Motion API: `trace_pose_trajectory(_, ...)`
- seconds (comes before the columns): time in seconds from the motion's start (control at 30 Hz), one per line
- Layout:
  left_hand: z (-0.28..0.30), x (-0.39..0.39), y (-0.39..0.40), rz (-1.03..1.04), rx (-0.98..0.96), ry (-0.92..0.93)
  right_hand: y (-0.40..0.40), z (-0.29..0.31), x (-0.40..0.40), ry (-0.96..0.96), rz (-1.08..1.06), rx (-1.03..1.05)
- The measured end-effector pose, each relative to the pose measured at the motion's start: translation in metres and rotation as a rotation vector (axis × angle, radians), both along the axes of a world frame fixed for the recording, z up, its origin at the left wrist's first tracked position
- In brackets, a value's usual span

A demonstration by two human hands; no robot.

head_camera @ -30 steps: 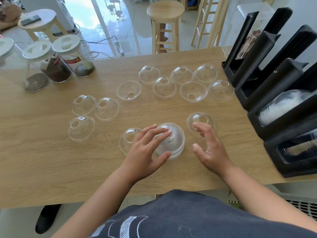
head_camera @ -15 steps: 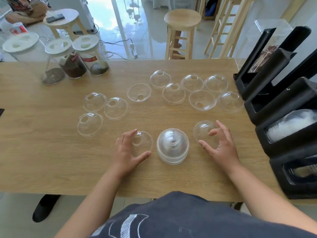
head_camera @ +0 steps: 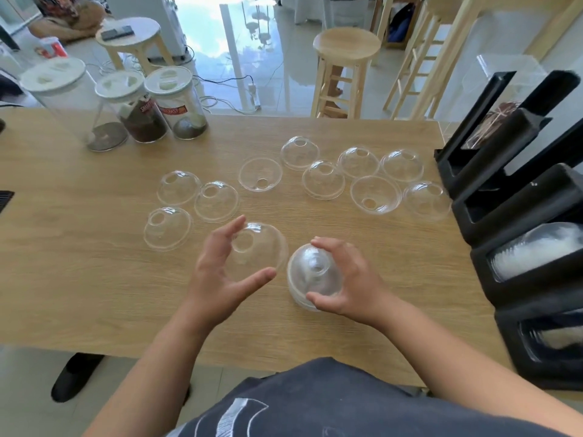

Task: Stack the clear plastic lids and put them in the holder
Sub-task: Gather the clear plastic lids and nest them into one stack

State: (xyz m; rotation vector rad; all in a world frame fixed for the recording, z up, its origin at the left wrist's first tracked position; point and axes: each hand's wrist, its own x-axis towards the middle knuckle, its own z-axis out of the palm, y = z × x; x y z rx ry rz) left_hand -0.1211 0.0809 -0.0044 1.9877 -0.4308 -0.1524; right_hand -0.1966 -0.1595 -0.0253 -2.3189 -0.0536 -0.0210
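Clear dome lids with a hole on top lie scattered over the wooden table. My left hand grips one single lid between thumb and fingers, just above the table. Close to its right, my right hand is shut on a lid sitting on top of the small stack of lids near the front edge. Several loose lids remain in the middle and back right, some dome up and two flipped. The black holder with its slanted slots stands along the right edge.
Three lidded clear jars stand at the back left of the table. Two holder slots at the right contain white stacked items. Wooden stools stand on the floor beyond the table. A dark object lies at the left edge.
My right hand took the lid that lay right of the stack and brought it onto the stack. My left hand closed on the lid left of the stack and lifted it.
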Motion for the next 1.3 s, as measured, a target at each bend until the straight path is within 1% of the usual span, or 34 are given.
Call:
trace_pose_trajectory(0.1, 0.012, -0.005, -0.015, -0.111, 0.02, -0.055, -0.007, -0.009, -0.002, -0.012, 0.022, -0.017)
trace_pose_trajectory(0.17, 0.015, -0.01, -0.025, -0.184, 0.034, -0.065, -0.014, -0.006, -0.006, -0.007, 0.014, 0.029)
trace_pose_trajectory(0.3, 0.011, -0.019, -0.052, -0.298, 0.131, -0.076, -0.041, 0.0, -0.015, -0.037, -0.142, 0.171)
trace_pose_trajectory(0.4, -0.005, -0.018, -0.068, -0.356, 0.193, -0.048, -0.066, -0.001, -0.019, -0.057, -0.279, 0.191)
trace_pose_trajectory(0.5, -0.021, -0.017, -0.071, -0.383, 0.207, -0.021, -0.079, -0.002, -0.014, -0.067, -0.377, 0.116)
trace_pose_trajectory(0.63, -0.02, -0.015, -0.066, -0.374, 0.187, -0.01, -0.085, -0.007, 0.01, -0.062, -0.381, -0.103)
trace_pose_trajectory(0.7, -0.017, -0.006, -0.058, -0.321, 0.132, -0.004, -0.087, -0.008, 0.026, -0.028, -0.376, -0.217)
trace_pose_trajectory(0.77, -0.015, 0.011, -0.044, -0.155, 0.081, -0.031, -0.088, -0.009, 0.04, 0.062, -0.365, -0.388)
trace_pose_trajectory(0.8, -0.016, 0.022, -0.033, -0.048, 0.1, -0.071, -0.089, -0.011, 0.045, 0.109, -0.355, -0.473)
trace_pose_trajectory(0.87, -0.018, 0.046, -0.006, 0.146, 0.248, -0.172, -0.091, -0.014, 0.053, 0.157, -0.337, -0.567)
trace_pose_trajectory(0.93, -0.025, 0.068, 0.024, 0.277, 0.461, -0.219, -0.091, -0.017, 0.056, 0.101, -0.364, -0.554)
trace_pose_trajectory(1.0, -0.033, 0.085, 0.049, 0.35, 0.632, -0.202, -0.09, -0.019, 0.054, -0.056, -0.402, -0.491)
trace_pose_trajectory(1.03, -0.036, 0.091, 0.058, 0.378, 0.674, -0.195, -0.089, -0.019, 0.051, -0.125, -0.416, -0.415)
trace_pose_trajectory(1.07, -0.038, 0.096, 0.064, 0.4, 0.695, -0.19, -0.088, -0.017, 0.048, -0.152, -0.425, -0.26)
trace_pose_trajectory(1.1, -0.039, 0.1, 0.068, 0.417, 0.707, -0.186, -0.086, -0.013, 0.044, -0.13, -0.444, -0.045)
trace_pose_trajectory(1.17, -0.043, 0.105, 0.071, 0.428, 0.723, -0.173, -0.08, -0.003, 0.037, -0.024, -0.511, 0.405)
trace_pose_trajectory(1.2, -0.046, 0.106, 0.071, 0.423, 0.724, -0.166, -0.078, -0.002, 0.035, 0.007, -0.557, 0.574)
trace_pose_trajectory(1.3, -0.056, 0.106, 0.069, 0.41, 0.699, -0.187, -0.077, -0.01, 0.03, 0.101, -0.7, 0.893)
